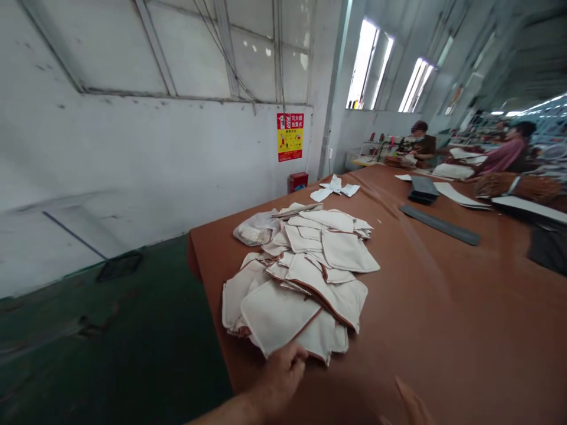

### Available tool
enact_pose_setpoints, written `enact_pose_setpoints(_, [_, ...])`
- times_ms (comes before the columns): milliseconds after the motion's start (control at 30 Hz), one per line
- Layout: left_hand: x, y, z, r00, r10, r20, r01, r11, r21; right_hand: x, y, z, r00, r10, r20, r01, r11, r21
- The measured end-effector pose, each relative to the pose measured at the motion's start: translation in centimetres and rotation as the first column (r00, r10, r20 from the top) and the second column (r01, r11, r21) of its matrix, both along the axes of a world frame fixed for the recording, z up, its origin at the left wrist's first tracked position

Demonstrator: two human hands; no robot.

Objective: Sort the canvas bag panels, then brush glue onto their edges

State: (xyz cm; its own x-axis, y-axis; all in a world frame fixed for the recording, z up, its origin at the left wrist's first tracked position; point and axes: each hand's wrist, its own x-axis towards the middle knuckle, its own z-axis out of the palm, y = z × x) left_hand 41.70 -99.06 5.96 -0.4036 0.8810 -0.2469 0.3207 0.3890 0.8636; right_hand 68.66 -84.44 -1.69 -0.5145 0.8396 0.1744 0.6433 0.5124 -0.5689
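clearly the left hand (281,378) is at the near end of the pile (349,254), low and central in the frame, thumb and fingers closed together in a pinch on the near edge of the front piece (279,313); the right hand (413,404) shows blurred at the bottom edge, right of centre, mostly cut off, its visible fingers apart and over the table (411,313); the front piece lies flat at the lower left of the pile, off-white with a thin brown edge along one side; the pile fills the middle of the frame, off-white pieces overlapping loosely at many angles, several edged in brown; at its upper left, touching it, sits a clear bag (254,229) with pale stuff inside; just beyond the pile lie white scraps (334,188); the table is covered in smooth brown sheeting and runs to the right edge; at the upper right of it lie a grey strip (438,224), a dark stack (423,190), a white sheet (460,196) and a brown bundle (522,184) with a pale tie; behind these, two people sit, one in dark clothes (425,146), one in a pink top (507,152); a red and yellow poster (290,137) hangs on the white wall (155,153), above a red box (297,182); green floor (163,336) fills the lower left.
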Motion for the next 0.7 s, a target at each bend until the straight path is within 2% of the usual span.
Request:
enact_pose_setpoints(67, [-3.7,-0.3,0.0,0.995,0.102,0.025,-0.101,0.995,-0.018,-5.7,0.7,0.6,0.995,0.101,0.009,-0.101,0.993,0.068])
enact_pose_setpoints(167, [-8.4,-0.9,-0.3,0.975,0.211,0.073,-0.210,0.977,-0.031,-15.8,2.7,2.6,0.973,0.217,0.073,-0.228,0.954,0.194])
enact_pose_setpoints(267, [-11.6,-1.9,-0.8,0.968,0.239,0.071,-0.237,0.971,-0.033,-24.5,5.1,3.8,0.953,0.253,0.164,-0.288,0.926,0.244])
enact_pose_setpoints(333, [-12.8,-2.4,-1.3,0.980,0.199,0.014,-0.198,0.980,-0.027,-28.2,6.5,3.8,0.937,0.273,0.216,-0.321,0.917,0.235])
enact_pose_setpoints(433, [-13.5,-2.3,-1.9,0.995,0.069,-0.077,-0.070,0.997,-0.011,-30.5,8.2,3.6,0.906,0.317,0.279,-0.379,0.903,0.203])
enact_pose_setpoints(533, [-13.7,-1.0,-2.5,0.992,-0.089,-0.085,0.088,0.996,-0.012,-31.0,9.8,4.9,0.871,0.351,0.344,-0.421,0.894,0.154])
enact_pose_setpoints(600, [-13.8,0.2,-3.1,0.994,-0.105,-0.035,0.104,0.994,-0.025,-30.9,11.3,6.9,0.852,0.364,0.377,-0.435,0.892,0.123])
enact_pose_setpoints(700, [-14.1,1.5,-3.7,0.991,-0.031,0.129,0.035,0.999,-0.033,-29.3,13.4,11.5,0.822,0.404,0.401,-0.476,0.874,0.095])
